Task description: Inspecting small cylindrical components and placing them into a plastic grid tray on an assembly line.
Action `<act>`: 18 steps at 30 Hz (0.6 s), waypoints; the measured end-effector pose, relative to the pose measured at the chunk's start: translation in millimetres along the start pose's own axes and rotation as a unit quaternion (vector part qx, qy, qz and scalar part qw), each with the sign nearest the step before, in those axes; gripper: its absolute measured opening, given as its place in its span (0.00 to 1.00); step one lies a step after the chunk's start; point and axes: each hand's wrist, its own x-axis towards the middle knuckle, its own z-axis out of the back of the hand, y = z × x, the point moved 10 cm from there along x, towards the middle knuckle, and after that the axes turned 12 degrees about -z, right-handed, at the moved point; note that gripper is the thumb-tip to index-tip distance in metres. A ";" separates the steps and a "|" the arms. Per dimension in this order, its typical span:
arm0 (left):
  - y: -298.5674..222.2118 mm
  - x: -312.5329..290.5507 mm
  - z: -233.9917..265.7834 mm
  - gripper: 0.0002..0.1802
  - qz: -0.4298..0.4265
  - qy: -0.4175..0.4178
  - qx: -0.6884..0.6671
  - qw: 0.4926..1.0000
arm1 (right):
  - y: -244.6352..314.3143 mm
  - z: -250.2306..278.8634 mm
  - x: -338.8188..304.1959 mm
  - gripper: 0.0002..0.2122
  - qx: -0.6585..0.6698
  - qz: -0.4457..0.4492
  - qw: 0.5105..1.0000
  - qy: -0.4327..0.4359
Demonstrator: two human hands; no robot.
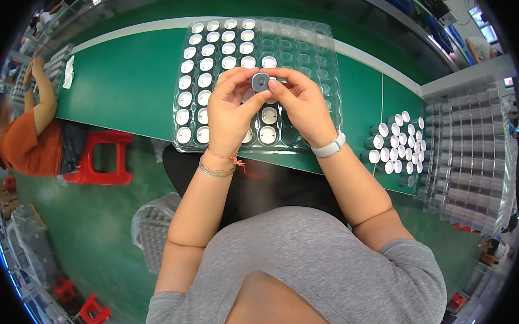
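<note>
Tray (335,67) part-filled, right-side wells (304,47) unfilled.
I find left hand (228,105) and right hand (305,108) together pinching one grey piece (261,82); loose white-topped cylinders (401,150) stand off-tray.

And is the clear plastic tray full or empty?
The tray is partly full: white-faced cylinders sit in its left columns, while wells at its upper right are empty.
</note>
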 end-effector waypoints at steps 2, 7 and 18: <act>-1.9 0.2 -7.2 0.21 0.001 0.008 0.001 1.000 | 5.2 8.2 -4.2 0.14 -0.020 0.030 0.999 -0.016; 5.2 -12.5 13.7 0.22 0.035 -0.040 0.026 0.998 | 116.5 13.2 -60.8 0.37 -0.029 0.334 0.936 -0.110; -7.8 -4.4 1.1 0.22 0.033 -0.020 -0.011 0.999 | 280.0 5.7 -181.8 0.35 -0.004 0.694 0.716 -0.070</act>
